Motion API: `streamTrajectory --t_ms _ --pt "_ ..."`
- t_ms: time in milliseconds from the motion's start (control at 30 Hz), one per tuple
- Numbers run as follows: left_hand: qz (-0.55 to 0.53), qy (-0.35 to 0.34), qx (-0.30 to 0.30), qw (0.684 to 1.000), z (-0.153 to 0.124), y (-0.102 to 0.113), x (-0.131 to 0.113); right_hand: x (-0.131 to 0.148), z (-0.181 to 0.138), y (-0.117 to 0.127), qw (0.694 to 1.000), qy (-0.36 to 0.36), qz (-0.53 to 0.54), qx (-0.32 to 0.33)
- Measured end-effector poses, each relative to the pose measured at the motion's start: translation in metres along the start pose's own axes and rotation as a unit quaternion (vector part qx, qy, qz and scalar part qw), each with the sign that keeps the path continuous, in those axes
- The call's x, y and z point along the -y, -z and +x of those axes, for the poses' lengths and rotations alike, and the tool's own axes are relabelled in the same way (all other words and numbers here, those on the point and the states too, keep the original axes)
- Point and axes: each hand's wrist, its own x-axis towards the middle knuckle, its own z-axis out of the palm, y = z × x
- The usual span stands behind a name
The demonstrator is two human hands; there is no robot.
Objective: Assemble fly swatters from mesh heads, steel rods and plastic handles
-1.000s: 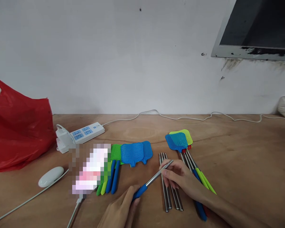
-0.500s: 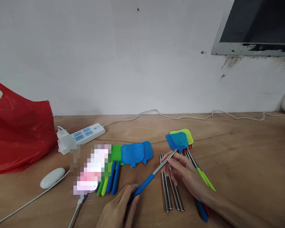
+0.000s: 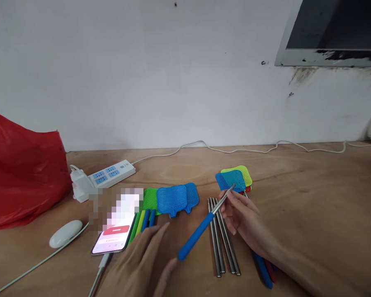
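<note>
Compared with half a second earlier: left hand (image 3: 132,260) opened and drawn off to the left, no longer wrapped around the grip of the blue-sleeved rod (image 3: 196,236). Blue sleeve now exposed down to its lower end; partly covered by the palm before. Bare steel tip now higher and farther right, in view overlapping the blue swatter head (image 3: 228,180) at right. Lower ends of the coloured grips (image 3: 146,220), visible earlier, now largely hidden behind the left fingers. Lower part of the phone (image 3: 111,244) screen now sharp.

Left hand pose: entering from bottom edge, back upward, fingers spread and reaching forward and right, thumb apart from the rest. Thumb tip right at the sleeve's lower end; cannot tell whether touching.

Right hand (image 3: 243,212) pose: forearm slanting in from lower right, thumb and forefinger pinching the bare steel just below the tip, remaining fingers loosely curled beneath.

Rod location: between both hands, tilted, tip up and right, sleeve end down and left. Just beside the right fingers: four steel rods (image 3: 214,247) side by side on the table (image 3: 321,198).
</note>
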Motion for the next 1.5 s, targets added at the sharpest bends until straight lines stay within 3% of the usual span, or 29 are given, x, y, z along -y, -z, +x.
streamTrajectory --t_ms 133,300,400,600,733,1000,1300,1500 --pt "-0.009 0.018 0.076 0.997 0.037 -0.004 0.028 0.005 0.003 0.003 0.999 -0.002 0.008 -0.034" --pt "-0.040 -0.008 0.177 0.983 0.071 -0.029 0.060 0.003 0.004 0.004 0.997 -0.073 0.015 0.014" --pt "-0.039 -0.020 0.206 0.978 0.077 -0.029 0.064 0.001 0.004 0.004 0.995 -0.098 0.012 0.032" --pt "-0.027 -0.019 0.194 0.980 0.082 -0.019 0.059 -0.006 0.010 0.009 0.994 -0.095 0.014 0.051" --pt "-0.038 -0.009 0.217 0.975 0.084 -0.025 0.058 -0.013 0.018 0.015 0.996 -0.076 -0.007 0.052" --pt "-0.102 0.039 0.201 0.974 0.081 -0.030 0.059 -0.012 0.019 0.018 0.995 -0.074 -0.024 0.057" --pt "-0.157 0.042 0.128 0.978 0.084 -0.029 0.062 -0.015 0.019 0.017 0.994 -0.081 -0.038 0.058" --pt "-0.171 0.088 0.064 0.979 0.082 -0.020 0.051 -0.006 0.013 0.013 0.984 -0.106 -0.084 0.117"
